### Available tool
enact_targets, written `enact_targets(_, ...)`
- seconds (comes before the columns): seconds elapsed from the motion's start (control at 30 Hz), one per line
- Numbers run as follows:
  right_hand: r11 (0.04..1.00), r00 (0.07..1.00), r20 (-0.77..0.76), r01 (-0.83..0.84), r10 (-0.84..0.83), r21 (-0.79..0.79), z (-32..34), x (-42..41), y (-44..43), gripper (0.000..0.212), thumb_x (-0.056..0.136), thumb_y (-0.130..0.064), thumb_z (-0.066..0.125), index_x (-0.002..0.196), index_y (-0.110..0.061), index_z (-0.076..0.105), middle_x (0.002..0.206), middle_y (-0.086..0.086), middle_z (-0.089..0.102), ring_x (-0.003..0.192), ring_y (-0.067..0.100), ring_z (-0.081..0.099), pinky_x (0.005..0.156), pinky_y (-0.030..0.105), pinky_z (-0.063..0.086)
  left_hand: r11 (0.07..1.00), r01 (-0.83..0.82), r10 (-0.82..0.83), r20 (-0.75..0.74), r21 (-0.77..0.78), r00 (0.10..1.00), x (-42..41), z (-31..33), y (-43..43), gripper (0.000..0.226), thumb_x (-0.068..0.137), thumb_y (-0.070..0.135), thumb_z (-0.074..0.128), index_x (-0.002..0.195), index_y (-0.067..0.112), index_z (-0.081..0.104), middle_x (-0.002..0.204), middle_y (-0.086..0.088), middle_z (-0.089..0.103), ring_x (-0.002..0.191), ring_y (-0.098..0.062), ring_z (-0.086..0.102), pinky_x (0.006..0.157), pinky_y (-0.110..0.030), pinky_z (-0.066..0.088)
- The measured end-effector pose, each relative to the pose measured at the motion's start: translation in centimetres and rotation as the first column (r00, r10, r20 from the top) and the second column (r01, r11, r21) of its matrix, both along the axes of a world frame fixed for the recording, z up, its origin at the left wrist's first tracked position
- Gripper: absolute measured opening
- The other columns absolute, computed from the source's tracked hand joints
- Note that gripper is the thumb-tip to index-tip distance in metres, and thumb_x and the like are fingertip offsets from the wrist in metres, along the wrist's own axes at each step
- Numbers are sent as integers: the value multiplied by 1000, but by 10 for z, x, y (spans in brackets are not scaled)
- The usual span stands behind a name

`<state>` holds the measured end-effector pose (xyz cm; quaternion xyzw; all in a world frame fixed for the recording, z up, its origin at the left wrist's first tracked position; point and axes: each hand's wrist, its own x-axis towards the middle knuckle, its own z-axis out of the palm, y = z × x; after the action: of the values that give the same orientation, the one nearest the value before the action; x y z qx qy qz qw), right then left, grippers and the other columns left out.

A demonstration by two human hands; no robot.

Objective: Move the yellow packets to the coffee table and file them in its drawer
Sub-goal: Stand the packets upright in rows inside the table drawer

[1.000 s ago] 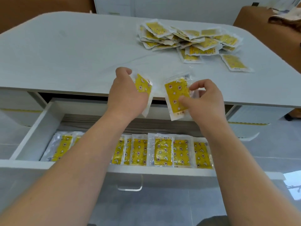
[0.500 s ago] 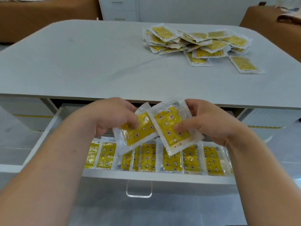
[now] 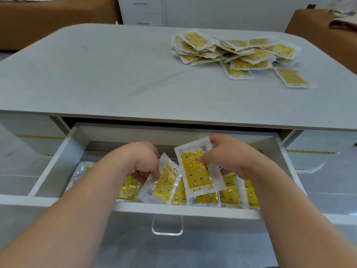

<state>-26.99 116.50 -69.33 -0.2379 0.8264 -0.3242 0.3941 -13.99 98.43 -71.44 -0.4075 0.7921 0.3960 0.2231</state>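
Both of my hands are down inside the open white drawer [image 3: 58, 163] of the coffee table [image 3: 116, 78]. My left hand [image 3: 144, 161] pinches a yellow packet [image 3: 164, 183] that tilts down onto the row of packets [image 3: 231, 192] standing along the drawer's front. My right hand [image 3: 229, 157] holds a second yellow packet [image 3: 197, 171] upright just above that row, thumb on its face. A loose pile of several yellow packets [image 3: 237, 51] lies on the tabletop at the back right.
The drawer's clear handle [image 3: 167, 228] hangs on its front panel below my wrists. Brown sofas [image 3: 48, 22] stand behind the table at left and right, and a white cabinet [image 3: 143, 10] at the back. Grey floor tiles surround the table.
Both hands have come down from above the table edge into the drawer, each with its packet. The left packet now touches the filed row; the right one hovers over it.
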Motion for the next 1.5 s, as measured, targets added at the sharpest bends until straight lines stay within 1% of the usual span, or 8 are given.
enact_targets(0.1,999,999,-52,-8,11,50,-4,0,-3,24,90,-9,71,110,-21,64,103,5,77,89,26,76,83,47,63,994,69,-62,89,-84,994,0,-8,-5,30,85,-2,77,112,4,65,101,-18,72,89,-33,75,78,-46,64)
enact_targets(0.27,992,990,-115,-74,86,98,-6,3,-8,42,89,-7,74,122,-22,54,107,4,71,87,22,74,74,37,65,907,318,-227,313,-278,922,0,-9,-4,51,86,15,79,133,6,60,113,-11,71,94,-25,75,84,-40,63)
enact_targets(0.57,884,871,-223,-371,438,285,-20,15,-26,56,91,-7,70,137,-29,46,113,2,65,87,18,68,63,27,57,947,271,-210,301,-175,930,-2,-14,9,61,96,14,68,149,11,37,111,-17,68,80,-24,78,79,-41,64)
enact_targets(0.7,871,866,-198,-395,459,292,-25,10,-24,54,90,-6,72,135,-29,52,117,1,65,86,17,71,62,25,57,928,300,-227,302,-222,926,-3,-17,7,45,96,17,68,135,5,48,107,-17,67,81,-26,78,77,-41,65)
enact_targets(0.97,809,784,-285,-418,551,413,-29,8,-24,62,97,-15,60,155,-26,40,156,2,45,141,29,43,112,41,43,923,330,-255,331,-195,909,-5,-10,11,31,98,20,67,120,0,56,98,-19,72,87,-30,77,80,-43,64)
enact_targets(1.27,786,758,-330,-368,563,497,-18,7,-23,47,98,-8,53,145,-15,51,139,8,59,124,30,58,103,41,52,780,502,-330,438,-372,836,-5,20,19,8,100,11,55,105,7,60,73,-4,54,58,-15,52,56,-25,46)
enact_targets(1.4,858,768,-408,-352,493,374,11,5,-17,47,101,-12,51,147,-23,51,143,3,58,127,24,57,104,36,50,872,362,-301,223,-331,927,-10,42,21,30,101,24,62,125,6,63,84,-7,72,71,-21,72,70,-33,62)
enact_targets(1.5,947,809,-492,-272,321,170,37,4,-4,25,102,-23,53,123,-29,65,117,-8,67,101,11,64,82,25,52,902,272,-300,-32,-336,953,-20,65,31,24,102,26,59,104,8,75,80,-5,78,78,-20,76,81,-36,61)
